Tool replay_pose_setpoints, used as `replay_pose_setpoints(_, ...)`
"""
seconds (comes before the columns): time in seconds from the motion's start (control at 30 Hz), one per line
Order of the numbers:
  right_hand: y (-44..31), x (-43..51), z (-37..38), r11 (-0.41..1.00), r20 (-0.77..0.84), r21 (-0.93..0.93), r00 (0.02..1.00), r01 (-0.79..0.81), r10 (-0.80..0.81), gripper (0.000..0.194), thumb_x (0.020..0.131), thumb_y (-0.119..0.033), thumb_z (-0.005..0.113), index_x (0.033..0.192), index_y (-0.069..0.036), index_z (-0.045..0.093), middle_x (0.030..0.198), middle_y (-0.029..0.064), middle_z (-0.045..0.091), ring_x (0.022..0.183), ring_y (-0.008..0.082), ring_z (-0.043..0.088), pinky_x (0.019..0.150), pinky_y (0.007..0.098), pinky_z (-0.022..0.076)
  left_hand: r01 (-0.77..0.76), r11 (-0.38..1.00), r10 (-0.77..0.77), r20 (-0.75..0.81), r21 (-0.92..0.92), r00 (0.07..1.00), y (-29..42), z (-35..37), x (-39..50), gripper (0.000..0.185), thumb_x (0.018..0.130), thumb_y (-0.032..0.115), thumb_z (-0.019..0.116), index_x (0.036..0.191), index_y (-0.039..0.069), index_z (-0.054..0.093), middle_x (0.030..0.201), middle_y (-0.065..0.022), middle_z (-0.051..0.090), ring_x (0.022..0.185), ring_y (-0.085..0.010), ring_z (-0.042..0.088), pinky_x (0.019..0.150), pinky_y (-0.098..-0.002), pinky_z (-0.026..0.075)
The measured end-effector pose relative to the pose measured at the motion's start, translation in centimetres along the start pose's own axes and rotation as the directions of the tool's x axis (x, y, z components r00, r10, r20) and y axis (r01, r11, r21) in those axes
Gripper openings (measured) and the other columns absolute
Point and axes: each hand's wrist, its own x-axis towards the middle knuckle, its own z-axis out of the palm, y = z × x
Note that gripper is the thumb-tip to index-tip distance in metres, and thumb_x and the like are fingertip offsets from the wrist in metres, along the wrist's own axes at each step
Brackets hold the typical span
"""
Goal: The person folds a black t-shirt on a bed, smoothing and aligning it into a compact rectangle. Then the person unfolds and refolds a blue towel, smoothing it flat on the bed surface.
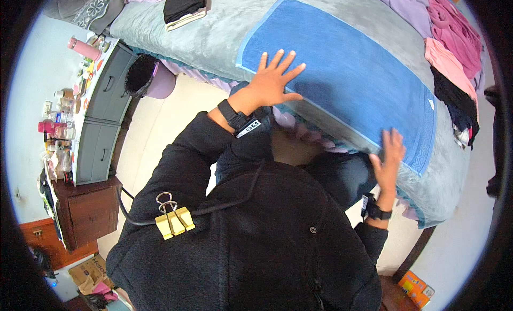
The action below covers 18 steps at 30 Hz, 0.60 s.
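A blue towel (336, 62) lies spread out on the grey plush cover (224, 34) of a bed, its near long side along the bed's edge. My left hand (274, 80) rests with fingers spread at the towel's near left part, the thumb by the edge. At the near right part, close to the towel's patterned end band, is my right hand (388, 158), slightly blurred, with its thumb apart from the fingers. Neither hand grips anything. Both wrists wear black straps.
Folded black clothing (184, 6) lies on the bed's far left, with pink and black clothes (451, 74) at the right. A lidless purple bin (162, 80) stands beside a grey drawer cabinet (106, 82) crowded with bottles. A ruffled bed skirt (200, 74) hangs below the cover.
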Motion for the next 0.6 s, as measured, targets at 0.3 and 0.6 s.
replay_pose_setpoints(0.3, 5.3, -1.4, 0.2, 0.994, 0.082, 0.030, 0.991, -0.105, 0.103, 0.056, 0.081, -0.036, 0.051, 0.131, -0.016, 0.039, 0.140, 0.0131, 0.029, 0.130, 0.0325, 0.024, 0.105, 0.0500, 0.0114, 0.235, 0.961, -0.264, 0.224, 0.147, 0.938, -6.7, 0.2, -1.6, 0.073, 0.080, 0.063, 0.040, 0.140, 0.027, 0.017, 0.146, -0.0135, 0.008, 0.134, -0.0336, 0.008, 0.106, -0.0496, 0.008)
replay_pose_setpoints(0.6, 9.6, -3.3, -2.5, 0.895, 0.048, -0.102, 0.896, -0.434, 0.441, 0.060, 0.083, -0.044, 0.048, 0.133, -0.013, 0.037, 0.139, 0.0156, 0.030, 0.129, 0.0341, 0.025, 0.103, 0.0522, 0.0120, 0.347, 0.915, -0.386, 0.194, 0.204, 0.902, -6.8, -2.2, -1.3, 0.078, 0.079, 0.065, 0.038, 0.139, 0.016, 0.023, 0.143, -0.0206, 0.015, 0.133, -0.0346, 0.014, 0.105, -0.0513, 0.007)
